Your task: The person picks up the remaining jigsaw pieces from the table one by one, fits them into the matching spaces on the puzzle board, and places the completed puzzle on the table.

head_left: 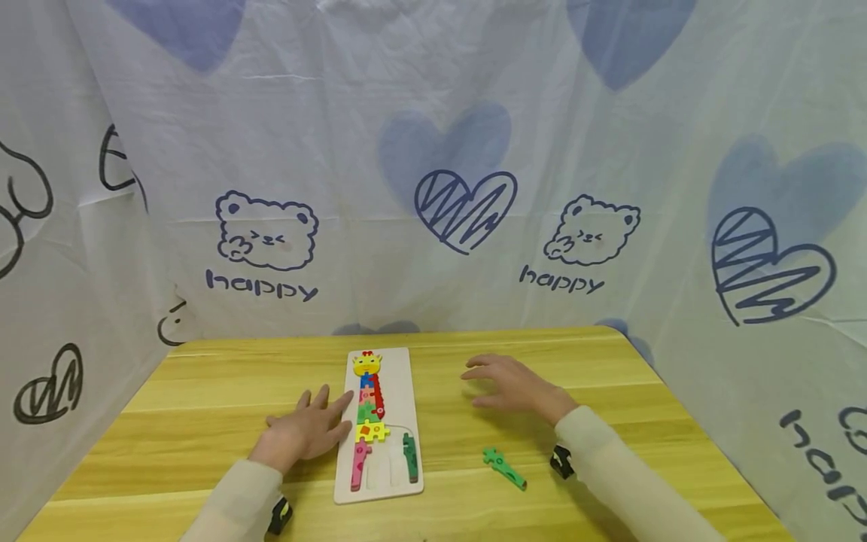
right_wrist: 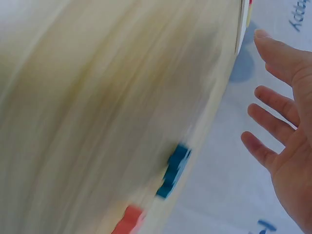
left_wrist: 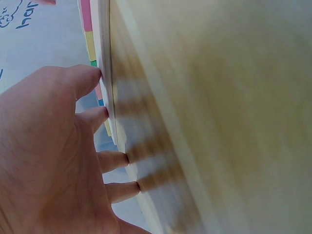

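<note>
A white giraffe puzzle board (head_left: 400, 376) lies on the table, with a yellow head, blue, pink, green and yellow body pieces, a red mane piece, a pink leg (head_left: 360, 467) and a dark green leg (head_left: 410, 458) on it. Two leg outlines between those legs are bare. My left hand (head_left: 301, 433) is spread at the board's left side, thumb and index fingertips right at its edge. To the right of the board, my right hand (head_left: 511, 385) hovers with loosely bent fingers and holds nothing. A light green leg piece (head_left: 504, 468) lies nearer me.
The wooden table (head_left: 460, 512) has a white cloth (head_left: 366, 150) with hearts and bears hanging behind and beside it. In the right wrist view, a teal piece (right_wrist: 174, 170) and a red piece (right_wrist: 129, 220) appear low on the table. Each wrist wears a black device.
</note>
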Motion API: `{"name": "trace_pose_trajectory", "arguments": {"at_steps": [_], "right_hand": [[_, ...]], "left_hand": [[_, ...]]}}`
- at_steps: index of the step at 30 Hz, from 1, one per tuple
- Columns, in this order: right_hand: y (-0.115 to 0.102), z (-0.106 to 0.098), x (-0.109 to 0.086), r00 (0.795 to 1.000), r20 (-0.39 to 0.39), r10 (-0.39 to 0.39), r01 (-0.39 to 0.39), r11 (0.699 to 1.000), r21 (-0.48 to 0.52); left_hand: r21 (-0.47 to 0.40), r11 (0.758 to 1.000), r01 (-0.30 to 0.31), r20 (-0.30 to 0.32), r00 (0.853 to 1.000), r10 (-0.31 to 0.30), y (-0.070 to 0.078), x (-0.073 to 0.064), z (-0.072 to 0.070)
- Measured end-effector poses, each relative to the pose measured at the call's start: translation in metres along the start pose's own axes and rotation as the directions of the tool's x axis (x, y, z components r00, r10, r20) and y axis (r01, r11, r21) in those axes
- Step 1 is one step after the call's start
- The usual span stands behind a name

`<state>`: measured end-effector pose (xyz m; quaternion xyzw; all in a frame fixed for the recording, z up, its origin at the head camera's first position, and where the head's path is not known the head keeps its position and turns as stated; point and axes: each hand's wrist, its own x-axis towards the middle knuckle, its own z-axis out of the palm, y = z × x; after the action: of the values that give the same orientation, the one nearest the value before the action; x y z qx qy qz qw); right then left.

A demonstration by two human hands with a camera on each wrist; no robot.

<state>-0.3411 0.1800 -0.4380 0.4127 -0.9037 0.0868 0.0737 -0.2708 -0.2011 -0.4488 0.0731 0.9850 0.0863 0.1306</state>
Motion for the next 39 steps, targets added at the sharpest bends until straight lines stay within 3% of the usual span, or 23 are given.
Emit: {"name": "trace_pose_trajectory", "arguments": {"at_steps": [12, 24, 31, 39], "right_hand": [[0.035, -0.002, -0.031, 1.000, -0.025, 0.007, -0.008, 1.000, -0.030], [0.056, 0.001, -0.057, 0.997, -0.021, 0.080, -0.079, 0.997, 0.016], [0.063, 0.002, -0.065, 0.990, 0.008, 0.144, -0.144, 0.989, 0.027], [0.068, 0.003, -0.064, 0.991, 0.013, 0.137, -0.137, 0.990, 0.033]], "left_hand": [[-0.005, 1.000, -0.009, -0.005, 1.000, 0.009, 0.001, -0.002, -0.002], [0.001, 1.000, -0.014, -0.017, 1.000, 0.014, 0.002, -0.003, -0.002], [0.003, 1.000, -0.013, -0.013, 1.000, 0.013, 0.001, -0.003, -0.002], [0.000, 1.000, -0.010, -0.008, 1.000, 0.010, 0.001, -0.004, -0.003]]}}
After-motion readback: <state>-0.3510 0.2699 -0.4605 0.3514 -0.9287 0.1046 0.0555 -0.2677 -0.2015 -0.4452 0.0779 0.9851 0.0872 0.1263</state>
